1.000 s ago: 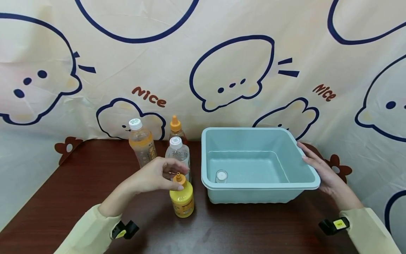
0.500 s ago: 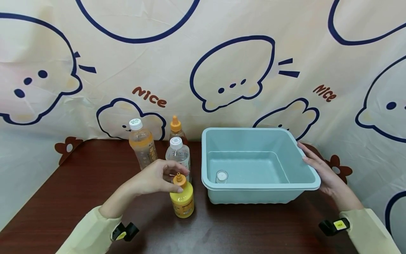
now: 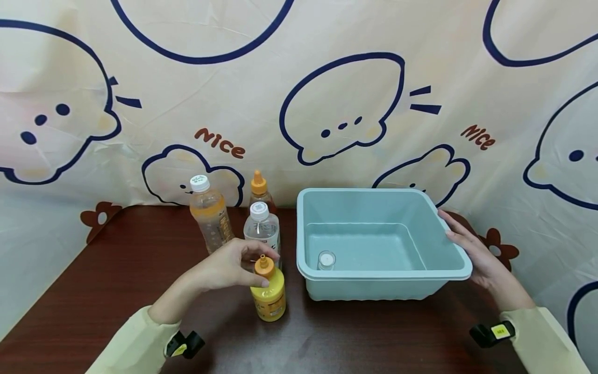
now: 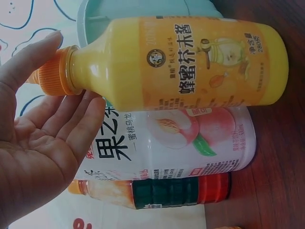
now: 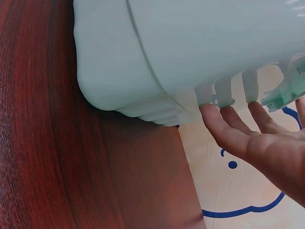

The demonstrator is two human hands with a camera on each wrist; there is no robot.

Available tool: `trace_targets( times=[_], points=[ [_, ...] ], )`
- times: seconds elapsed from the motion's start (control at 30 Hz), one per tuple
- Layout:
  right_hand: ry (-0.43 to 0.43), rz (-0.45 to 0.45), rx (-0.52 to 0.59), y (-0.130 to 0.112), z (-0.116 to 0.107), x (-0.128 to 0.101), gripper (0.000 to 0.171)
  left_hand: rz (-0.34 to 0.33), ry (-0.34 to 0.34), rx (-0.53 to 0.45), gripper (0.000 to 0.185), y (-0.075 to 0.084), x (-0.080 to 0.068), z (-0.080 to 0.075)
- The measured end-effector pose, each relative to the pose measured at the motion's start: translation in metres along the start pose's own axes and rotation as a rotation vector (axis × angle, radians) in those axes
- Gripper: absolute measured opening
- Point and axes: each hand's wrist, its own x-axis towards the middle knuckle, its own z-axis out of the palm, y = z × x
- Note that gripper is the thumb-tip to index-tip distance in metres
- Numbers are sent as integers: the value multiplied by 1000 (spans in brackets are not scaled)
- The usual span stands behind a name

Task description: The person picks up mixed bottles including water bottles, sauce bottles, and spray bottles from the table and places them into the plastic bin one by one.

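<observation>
While the yellow honey-drink bottle [image 3: 268,297] stands upright on the dark wooden table [image 3: 117,280], nearest the camera and just left of the pale blue plastic tub [image 3: 460,270], a person's left hand [image 3: 229,265] reaches over it, thumb and fingertips curled about the orange nozzle cap [image 3: 264,264]. The left wrist view shows the thumb lying along the cap and the fingers [image 4: 71,124] spread beneath the neck, the palm open behind them; whether the cap is firmly pinched cannot be told. The right hand [image 3: 472,249] lies flat, fingers straight, against the tub's right-hand rim, and the right wrist view has the fingertips [image 5: 219,126] touching the ribbed underside of that rim. A small clear cup [image 3: 326,259] sits inside the tub, near its front left corner. Just behind the yellow bottle stands a clear peach-drink bottle [image 3: 262,228] with a white cap; beyond it, a dark bottle with an orange nozzle [image 3: 259,193], and to their left an orange-labelled bottle [image 3: 210,213] with a white cap. A cartoon-printed cloth [image 3: 341,104] hangs behind the table.
</observation>
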Motion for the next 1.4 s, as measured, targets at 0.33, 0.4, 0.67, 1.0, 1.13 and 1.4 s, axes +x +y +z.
trace_targets(
  times=[0.33,0.4,0.67,1.0,1.13,1.4],
  points=[
    [5,2,-7,0,0,0,51,8,-22,-11,42,-3,1,1],
    [8,6,-8,0,0,0,51,7,-23,-7,43,-4,1,2],
    [17,7,-2,0,1,0,51,1,-23,-22,45,-8,0,2],
    [7,11,6,0,1,0,51,-2,-23,-89,45,-13,-1,3],
    [9,13,2,0,1,0,51,-7,-23,-93,46,-14,-1,3],
    [4,7,16,0,0,-1,50,8,-7,-72,47,-16,-1,4]
  ],
)
